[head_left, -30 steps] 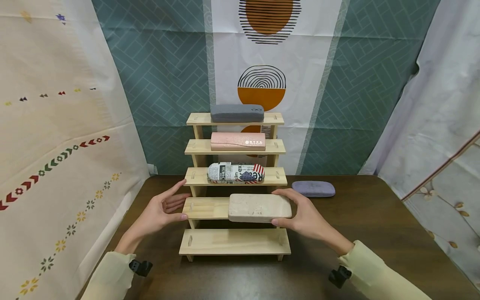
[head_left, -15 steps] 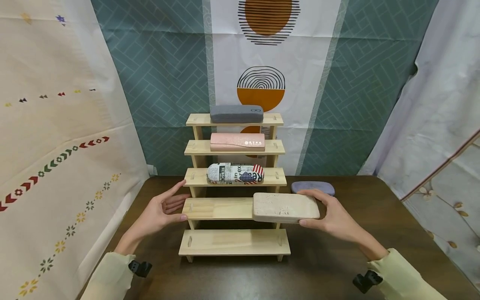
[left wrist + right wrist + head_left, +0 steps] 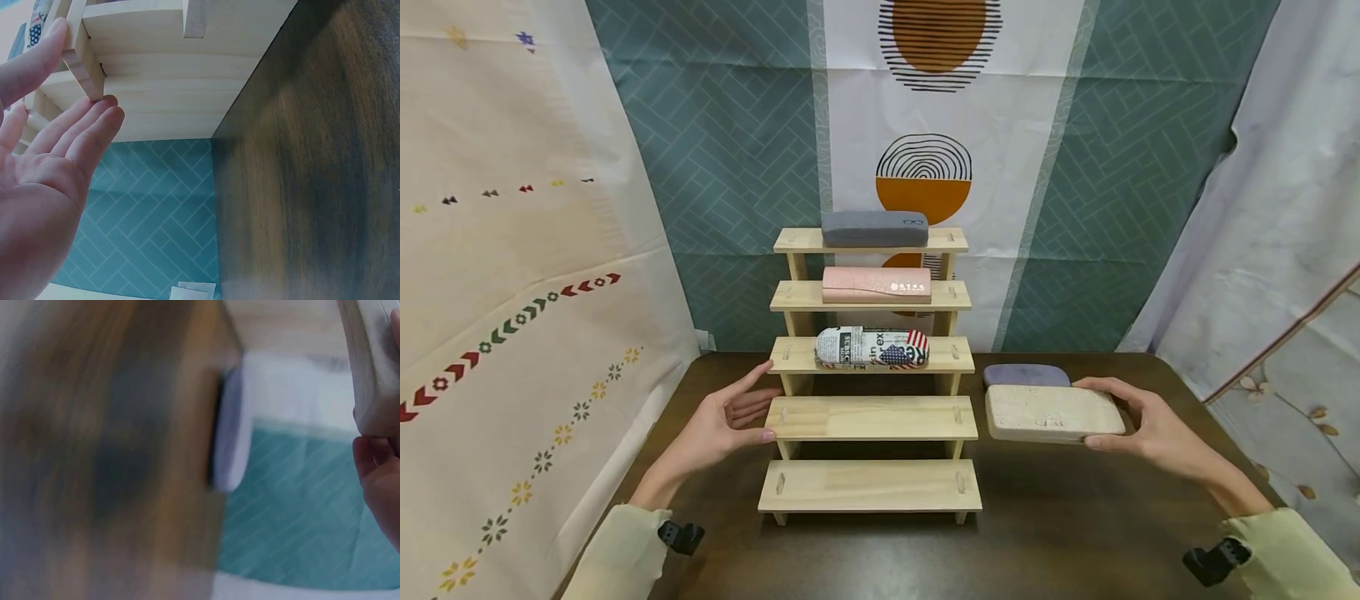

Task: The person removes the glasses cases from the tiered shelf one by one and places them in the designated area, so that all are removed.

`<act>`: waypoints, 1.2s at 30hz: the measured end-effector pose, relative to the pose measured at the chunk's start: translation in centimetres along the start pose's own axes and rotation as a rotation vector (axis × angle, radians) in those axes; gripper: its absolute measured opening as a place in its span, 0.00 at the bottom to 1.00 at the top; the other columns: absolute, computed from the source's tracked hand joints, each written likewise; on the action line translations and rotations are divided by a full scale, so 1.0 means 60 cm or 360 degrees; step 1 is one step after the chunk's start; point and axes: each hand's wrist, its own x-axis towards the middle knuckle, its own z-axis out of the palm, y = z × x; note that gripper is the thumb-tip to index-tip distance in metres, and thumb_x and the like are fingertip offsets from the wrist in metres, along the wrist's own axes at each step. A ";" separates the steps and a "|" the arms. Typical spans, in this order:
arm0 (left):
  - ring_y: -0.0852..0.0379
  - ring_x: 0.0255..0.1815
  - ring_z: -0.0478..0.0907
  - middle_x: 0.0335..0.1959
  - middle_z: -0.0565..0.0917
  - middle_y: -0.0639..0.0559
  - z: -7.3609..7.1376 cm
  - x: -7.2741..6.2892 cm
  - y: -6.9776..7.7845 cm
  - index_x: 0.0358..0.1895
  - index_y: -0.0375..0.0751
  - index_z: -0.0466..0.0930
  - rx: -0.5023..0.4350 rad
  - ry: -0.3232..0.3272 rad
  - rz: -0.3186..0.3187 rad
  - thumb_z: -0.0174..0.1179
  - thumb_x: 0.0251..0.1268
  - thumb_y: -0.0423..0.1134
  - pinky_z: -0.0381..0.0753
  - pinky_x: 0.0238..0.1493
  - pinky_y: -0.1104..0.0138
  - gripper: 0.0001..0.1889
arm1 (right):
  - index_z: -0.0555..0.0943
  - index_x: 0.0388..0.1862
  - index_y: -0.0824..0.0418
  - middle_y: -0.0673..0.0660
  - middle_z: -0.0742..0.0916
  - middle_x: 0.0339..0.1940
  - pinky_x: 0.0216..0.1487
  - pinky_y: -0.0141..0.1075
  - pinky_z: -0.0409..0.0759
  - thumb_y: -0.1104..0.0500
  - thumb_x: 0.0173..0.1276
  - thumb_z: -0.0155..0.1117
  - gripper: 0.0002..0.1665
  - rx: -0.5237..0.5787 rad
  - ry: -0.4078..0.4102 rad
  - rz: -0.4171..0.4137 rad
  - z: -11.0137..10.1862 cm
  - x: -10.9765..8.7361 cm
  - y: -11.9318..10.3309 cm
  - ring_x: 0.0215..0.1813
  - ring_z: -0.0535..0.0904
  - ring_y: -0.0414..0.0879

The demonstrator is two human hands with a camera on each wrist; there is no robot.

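Hands [image 3: 718, 423] apart, “rex” case [image 3: 868, 348] between.

Left grip [image 3: 718, 419] at eight o'clock, index finger [image 3: 745, 382] aimed at two, thumb [image 3: 752, 436] at three, spread apart, right grip [image 3: 1152, 435] at four o'clock, fingers [image 3: 1111, 386] and right thumb [image 3: 1108, 444] pinching, forearm [image 3: 1231, 486] slanting toward ten, both arms [image 3: 652, 487] in pale sleeves [image 3: 616, 550]

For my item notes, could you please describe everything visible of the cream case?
The cream case is an oblong box with rounded corners and faint, unreadable markings on top, its covering perhaps leather-like. It looks closed, with a seam-like line along its side. The right hand grips its right end by the near and far edges. It is held above the table, right of the wooden stand.
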 end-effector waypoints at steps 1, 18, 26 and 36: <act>0.33 0.73 0.70 0.78 0.67 0.33 0.000 0.000 0.000 0.86 0.49 0.55 0.0002 0.0000 0.0000 0.77 0.57 0.24 0.78 0.66 0.58 0.55 | 0.77 0.72 0.61 0.56 0.83 0.60 0.45 0.29 0.80 0.69 0.58 0.82 0.43 -0.0015 0.0003 0.0013 -0.003 -0.003 0.009 0.51 0.78 0.42; 0.32 0.72 0.71 0.78 0.67 0.34 -0.009 0.001 0.002 0.86 0.49 0.55 0.0042 0.0017 0.0020 0.77 0.58 0.24 0.78 0.66 0.56 0.55 | 0.74 0.75 0.62 0.63 0.81 0.64 0.45 0.34 0.79 0.58 0.64 0.82 0.43 -0.0065 -0.0103 0.0319 0.020 0.010 0.121 0.52 0.76 0.47; 0.32 0.72 0.70 0.74 0.71 0.31 -0.004 -0.008 -0.001 0.86 0.47 0.55 0.0005 0.0013 0.0001 0.76 0.58 0.23 0.78 0.67 0.54 0.55 | 0.75 0.74 0.64 0.65 0.80 0.65 0.48 0.34 0.77 0.56 0.63 0.82 0.43 -0.0072 -0.0143 0.0379 0.029 0.025 0.153 0.54 0.74 0.52; 0.30 0.72 0.70 0.77 0.69 0.34 0.000 -0.002 -0.001 0.86 0.51 0.56 0.0014 0.0017 0.0002 0.77 0.58 0.25 0.77 0.66 0.55 0.55 | 0.73 0.75 0.66 0.67 0.79 0.66 0.49 0.36 0.76 0.56 0.65 0.81 0.43 -0.0115 -0.0166 0.0432 0.022 0.027 0.183 0.56 0.74 0.53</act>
